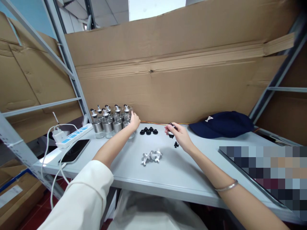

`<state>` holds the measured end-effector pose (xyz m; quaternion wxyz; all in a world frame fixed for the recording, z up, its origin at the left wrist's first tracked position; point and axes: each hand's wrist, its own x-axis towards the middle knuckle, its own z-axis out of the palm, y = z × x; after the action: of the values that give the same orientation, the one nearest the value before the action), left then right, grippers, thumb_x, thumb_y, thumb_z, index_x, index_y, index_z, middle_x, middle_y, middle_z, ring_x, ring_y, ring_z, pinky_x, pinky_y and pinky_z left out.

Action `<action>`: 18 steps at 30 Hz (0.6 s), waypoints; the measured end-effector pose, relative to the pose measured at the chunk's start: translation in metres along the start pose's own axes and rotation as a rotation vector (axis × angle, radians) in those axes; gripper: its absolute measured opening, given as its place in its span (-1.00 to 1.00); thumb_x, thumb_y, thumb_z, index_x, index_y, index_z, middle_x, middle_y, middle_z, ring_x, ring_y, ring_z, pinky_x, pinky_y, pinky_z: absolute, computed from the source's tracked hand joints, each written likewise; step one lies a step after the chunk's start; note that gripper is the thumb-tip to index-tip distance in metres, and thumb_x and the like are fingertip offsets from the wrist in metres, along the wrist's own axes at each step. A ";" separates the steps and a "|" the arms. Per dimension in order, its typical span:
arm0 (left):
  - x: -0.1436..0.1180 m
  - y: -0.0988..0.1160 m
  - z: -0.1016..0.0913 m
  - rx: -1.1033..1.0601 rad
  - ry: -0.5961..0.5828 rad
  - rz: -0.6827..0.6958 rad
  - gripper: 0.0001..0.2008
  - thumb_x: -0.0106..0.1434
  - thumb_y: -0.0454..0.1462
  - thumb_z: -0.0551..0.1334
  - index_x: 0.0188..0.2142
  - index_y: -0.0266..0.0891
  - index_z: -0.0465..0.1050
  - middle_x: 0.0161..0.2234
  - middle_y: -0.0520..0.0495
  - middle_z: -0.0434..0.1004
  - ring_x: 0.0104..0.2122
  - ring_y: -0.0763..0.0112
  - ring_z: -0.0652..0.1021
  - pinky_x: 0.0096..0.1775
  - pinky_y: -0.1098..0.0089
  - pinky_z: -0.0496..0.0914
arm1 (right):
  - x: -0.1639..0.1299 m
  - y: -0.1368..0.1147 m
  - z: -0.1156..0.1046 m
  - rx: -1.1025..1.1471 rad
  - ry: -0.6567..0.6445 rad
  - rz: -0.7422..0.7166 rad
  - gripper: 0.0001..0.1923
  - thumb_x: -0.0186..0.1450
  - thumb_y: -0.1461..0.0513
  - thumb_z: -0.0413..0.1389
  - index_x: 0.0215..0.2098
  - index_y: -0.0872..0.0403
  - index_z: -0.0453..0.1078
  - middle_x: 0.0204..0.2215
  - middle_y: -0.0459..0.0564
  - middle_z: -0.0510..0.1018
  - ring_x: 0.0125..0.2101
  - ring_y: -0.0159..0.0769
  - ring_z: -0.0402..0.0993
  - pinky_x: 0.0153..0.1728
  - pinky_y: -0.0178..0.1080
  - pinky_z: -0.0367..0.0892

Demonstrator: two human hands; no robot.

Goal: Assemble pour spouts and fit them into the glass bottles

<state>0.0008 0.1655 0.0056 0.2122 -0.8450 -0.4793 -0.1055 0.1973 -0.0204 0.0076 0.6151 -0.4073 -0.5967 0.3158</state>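
Observation:
My left hand is closed on a glass bottle at the right end of a cluster of glass oil bottles; its fingers partly hide that bottle. The cluster's bottles have steel bands, and most carry silver-and-black pour spouts. Over the table's middle, my right hand grips a black-and-silver pour spout between thumb and fingers. Just below it lie small black pieces. Several black round stoppers sit between the hands, and a few silver spout parts lie nearer the front.
A dark cap rests at the back right, with a flat, blurred-out screen in front of it. On the left are a phone, a white power strip and cables. Cardboard walls the grey table's back.

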 end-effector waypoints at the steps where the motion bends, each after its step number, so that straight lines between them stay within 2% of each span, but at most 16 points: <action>1: -0.001 0.001 -0.002 -0.009 0.009 0.007 -0.79 0.05 -0.40 0.12 -0.42 -0.27 0.56 -0.19 -0.26 0.53 0.10 -0.06 0.30 0.16 -0.19 -0.19 | 0.000 0.000 0.000 0.000 0.001 -0.001 -0.54 0.04 -0.14 0.14 -0.47 0.10 0.33 -0.55 -0.07 0.43 -0.53 -0.39 0.34 -0.43 -0.28 0.32; 4: -0.009 0.005 -0.011 -0.025 0.037 0.048 -0.78 0.04 -0.42 0.12 -0.42 -0.25 0.54 -0.20 -0.24 0.53 0.09 -0.02 0.31 0.16 -0.19 -0.15 | 0.000 0.000 0.000 0.001 0.006 0.006 -0.55 0.05 -0.13 0.14 -0.47 0.10 0.33 -0.55 -0.07 0.43 -0.52 -0.38 0.34 -0.45 -0.29 0.31; 6: -0.017 0.007 -0.021 -0.029 0.066 0.089 -0.73 0.06 -0.44 0.08 -0.35 -0.24 0.53 -0.16 -0.24 0.51 0.11 0.04 0.29 0.18 -0.16 -0.16 | 0.000 0.001 0.000 0.007 0.007 0.006 -0.55 0.05 -0.13 0.13 -0.47 0.10 0.32 -0.55 -0.07 0.42 -0.52 -0.38 0.34 -0.45 -0.29 0.31; 9: -0.035 0.006 -0.038 -0.057 0.253 0.125 -0.65 0.13 -0.44 0.03 -0.15 -0.26 0.46 0.01 -0.27 0.38 0.16 0.11 0.22 0.21 -0.09 -0.19 | 0.001 0.002 0.000 0.019 0.010 -0.005 -0.55 0.05 -0.13 0.13 -0.47 0.10 0.32 -0.56 -0.08 0.42 -0.52 -0.39 0.34 -0.45 -0.29 0.31; 11: -0.048 0.002 -0.047 -0.112 0.440 0.053 -0.62 0.18 -0.41 0.02 -0.01 -0.25 0.36 0.10 -0.27 0.27 0.18 0.11 0.18 0.23 -0.07 -0.19 | 0.001 0.002 0.000 0.015 0.013 -0.006 -0.55 0.06 -0.13 0.13 -0.47 0.10 0.33 -0.55 -0.08 0.42 -0.52 -0.39 0.34 -0.44 -0.29 0.31; 13: -0.059 -0.002 -0.050 -0.193 0.572 -0.070 -0.60 0.21 -0.38 0.00 0.05 -0.24 0.26 0.13 -0.26 0.20 0.19 0.12 0.16 0.23 -0.06 -0.14 | 0.001 0.001 0.000 0.008 0.014 -0.005 -0.56 0.06 -0.13 0.12 -0.47 0.10 0.33 -0.55 -0.08 0.42 -0.52 -0.39 0.33 -0.43 -0.29 0.31; 16: -0.068 -0.007 -0.043 -0.383 0.692 -0.203 -0.59 0.22 -0.35 0.01 0.09 -0.29 0.15 0.14 -0.30 0.12 0.18 0.17 0.18 0.19 0.07 0.06 | 0.000 0.000 0.000 0.012 0.009 -0.003 -0.56 0.07 -0.13 0.11 -0.46 0.09 0.32 -0.55 -0.08 0.41 -0.52 -0.39 0.33 -0.42 -0.28 0.31; 18: -0.071 -0.008 -0.034 -0.552 0.732 -0.279 -0.54 0.21 -0.32 0.03 0.11 -0.30 0.05 0.14 -0.33 0.08 0.12 0.22 0.28 0.11 0.18 0.23 | 0.000 0.000 0.000 0.015 0.006 -0.001 -0.56 0.07 -0.13 0.11 -0.46 0.09 0.31 -0.54 -0.08 0.41 -0.52 -0.39 0.33 -0.42 -0.28 0.32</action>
<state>-0.0419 0.0993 0.0107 0.1186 -0.7047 -0.4359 -0.5471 0.1971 -0.0202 0.0076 0.6203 -0.4031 -0.5926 0.3187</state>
